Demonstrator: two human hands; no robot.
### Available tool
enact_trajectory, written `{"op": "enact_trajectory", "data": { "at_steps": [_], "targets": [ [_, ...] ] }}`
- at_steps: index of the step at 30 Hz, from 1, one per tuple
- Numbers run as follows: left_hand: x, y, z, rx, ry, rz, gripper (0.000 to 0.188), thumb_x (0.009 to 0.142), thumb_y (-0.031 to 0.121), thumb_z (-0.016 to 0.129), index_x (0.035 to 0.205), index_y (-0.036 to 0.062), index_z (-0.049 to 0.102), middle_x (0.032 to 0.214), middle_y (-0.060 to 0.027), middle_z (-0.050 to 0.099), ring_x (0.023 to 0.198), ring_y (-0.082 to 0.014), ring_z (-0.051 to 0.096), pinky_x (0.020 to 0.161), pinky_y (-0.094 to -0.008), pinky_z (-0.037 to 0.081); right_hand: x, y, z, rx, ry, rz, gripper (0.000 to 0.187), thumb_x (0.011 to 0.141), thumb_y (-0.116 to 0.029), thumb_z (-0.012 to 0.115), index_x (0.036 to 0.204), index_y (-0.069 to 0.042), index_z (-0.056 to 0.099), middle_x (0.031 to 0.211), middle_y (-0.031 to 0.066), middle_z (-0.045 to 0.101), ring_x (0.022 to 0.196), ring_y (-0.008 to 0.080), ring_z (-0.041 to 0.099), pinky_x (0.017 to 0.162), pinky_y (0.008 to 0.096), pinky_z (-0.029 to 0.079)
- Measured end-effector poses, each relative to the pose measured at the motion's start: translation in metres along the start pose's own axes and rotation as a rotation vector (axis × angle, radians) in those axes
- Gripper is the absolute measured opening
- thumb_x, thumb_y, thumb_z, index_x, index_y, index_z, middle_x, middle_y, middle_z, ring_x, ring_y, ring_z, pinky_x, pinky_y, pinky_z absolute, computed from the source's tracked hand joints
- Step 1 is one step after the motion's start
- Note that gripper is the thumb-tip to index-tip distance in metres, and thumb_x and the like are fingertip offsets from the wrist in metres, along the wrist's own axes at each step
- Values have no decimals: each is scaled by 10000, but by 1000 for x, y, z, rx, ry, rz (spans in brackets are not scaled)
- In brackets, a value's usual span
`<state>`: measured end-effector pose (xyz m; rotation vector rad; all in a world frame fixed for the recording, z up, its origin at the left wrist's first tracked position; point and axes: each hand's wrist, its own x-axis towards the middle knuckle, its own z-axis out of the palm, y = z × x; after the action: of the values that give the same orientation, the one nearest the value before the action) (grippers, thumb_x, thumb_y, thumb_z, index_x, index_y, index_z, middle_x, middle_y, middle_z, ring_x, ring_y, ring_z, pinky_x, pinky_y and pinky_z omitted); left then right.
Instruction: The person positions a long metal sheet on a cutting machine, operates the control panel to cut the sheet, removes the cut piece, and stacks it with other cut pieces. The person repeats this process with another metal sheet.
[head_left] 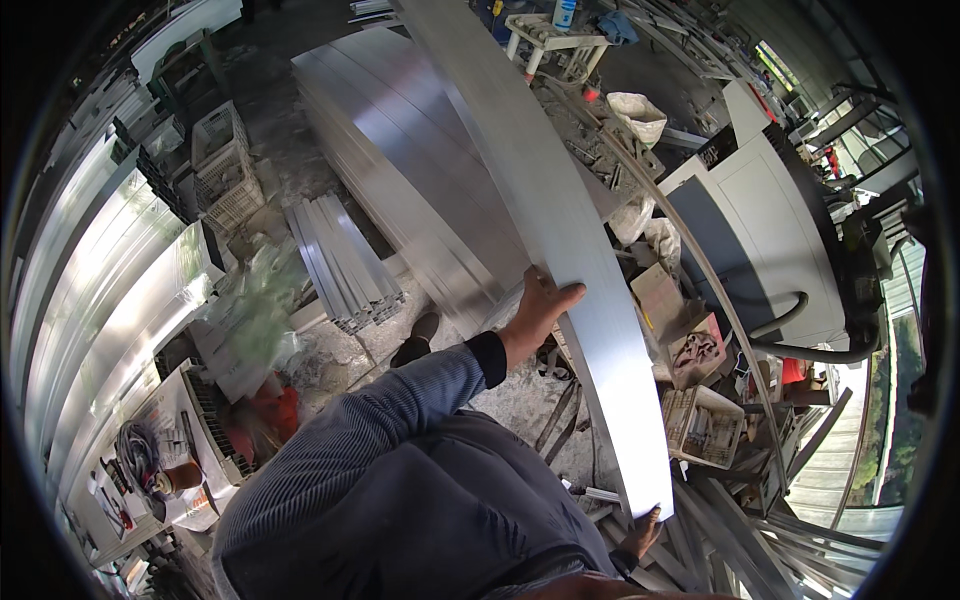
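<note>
A long, flat, silver metal plank (565,220) runs from the top of the view down to my lower right. My left hand (540,315) grips its left edge partway along, the thumb lying on its upper face and the other fingers mostly out of sight. Lower down, my right hand (640,535) is closed on the plank's near end, with only part of the hand visible. Left of the plank lies a stack of similar wide metal planks (385,95). A bundle of narrower metal profiles (340,262) rests on the floor beside that stack.
Plastic crates (228,195) and long wrapped profiles (110,290) line the left side. A white-and-grey machine (780,235) stands at right, with a crate of small parts (703,428) nearer. Loose metal strips (735,530) lie at lower right. A small table (550,35) stands far ahead.
</note>
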<state>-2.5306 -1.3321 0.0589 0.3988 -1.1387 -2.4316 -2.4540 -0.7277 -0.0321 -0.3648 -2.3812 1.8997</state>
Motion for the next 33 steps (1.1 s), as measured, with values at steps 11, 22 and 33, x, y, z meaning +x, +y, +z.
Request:
{"op": "enact_trajectory", "data": {
  "at_steps": [11, 22, 33],
  "targets": [
    [301, 46, -170, -101, 195, -224, 1004, 877, 578, 796, 1535, 42, 258, 1459, -148, 438, 1336, -270, 481, 1060, -481, 439, 135, -159, 257, -90, -40, 360, 660, 1079, -570, 564, 1543, -117, 440, 1522, 109, 484, 1296, 311, 553, 897, 560, 563],
    [587, 120, -293, -108, 277, -159, 839, 895, 558, 783, 1408, 26, 386, 1192, -71, 543, 1071, -165, 579, 910, -358, 504, 253, -177, 560, 263, -172, 320, 596, 1082, -550, 572, 1544, -179, 505, 1533, 48, 534, 1326, 308, 514, 978, 667, 446],
    [725, 132, -385, -41, 345, -233, 853, 846, 579, 826, 1313, -58, 506, 1029, -71, 602, 845, -164, 632, 741, -361, 553, 357, -151, 701, -165, -311, 4, 741, 850, -224, 793, 1461, -1, 439, 1337, 201, 586, 1220, 428, 569, 1011, 564, 471]
  ]
}}
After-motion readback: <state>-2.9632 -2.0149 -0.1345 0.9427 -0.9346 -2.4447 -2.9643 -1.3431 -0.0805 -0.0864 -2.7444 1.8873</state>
